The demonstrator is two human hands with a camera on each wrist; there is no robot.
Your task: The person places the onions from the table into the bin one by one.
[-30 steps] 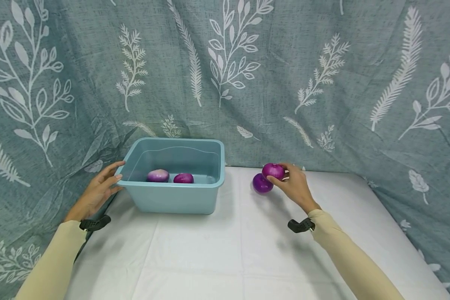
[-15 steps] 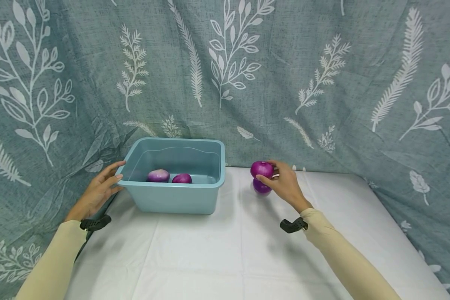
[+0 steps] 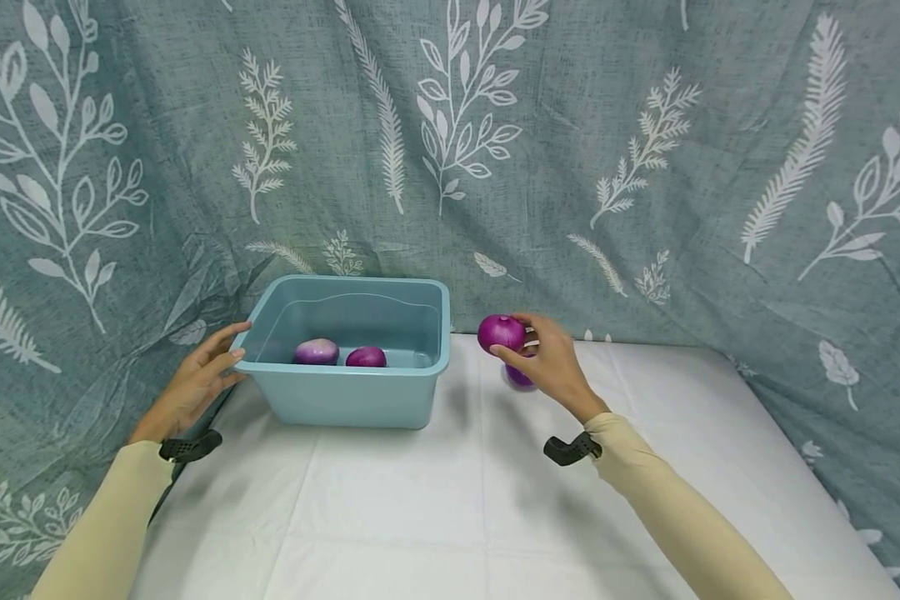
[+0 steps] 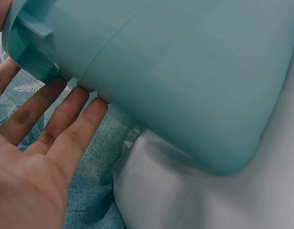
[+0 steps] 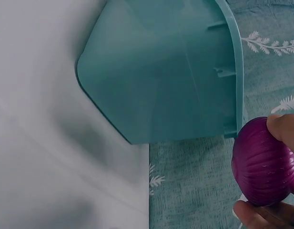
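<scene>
My right hand [image 3: 558,367] holds a purple onion [image 3: 501,333] between thumb and fingers, raised above the table to the right of the bin. Another purple onion [image 3: 520,377] sits on the table just behind and below that hand, partly hidden by it. At the left end of the blue plastic bin [image 3: 345,400], my left hand [image 3: 195,383] rests its fingertips near the rim. The left wrist view shows its fingers [image 4: 73,129] extended against the bin's outer wall. Inside the bin lie a paler onion [image 3: 317,352] and a darker purple onion [image 3: 366,357], side by side.
A white cloth [image 3: 390,508] covers the table. Behind it and along both sides hangs a blue-green curtain [image 3: 540,167] with white leaf prints. Dark wrist straps [image 3: 570,450] show at both sleeves.
My right hand has carried the onion leftward and slightly up, toward the bin, passing over the onion on the table. The left hand has stayed at the bin.
</scene>
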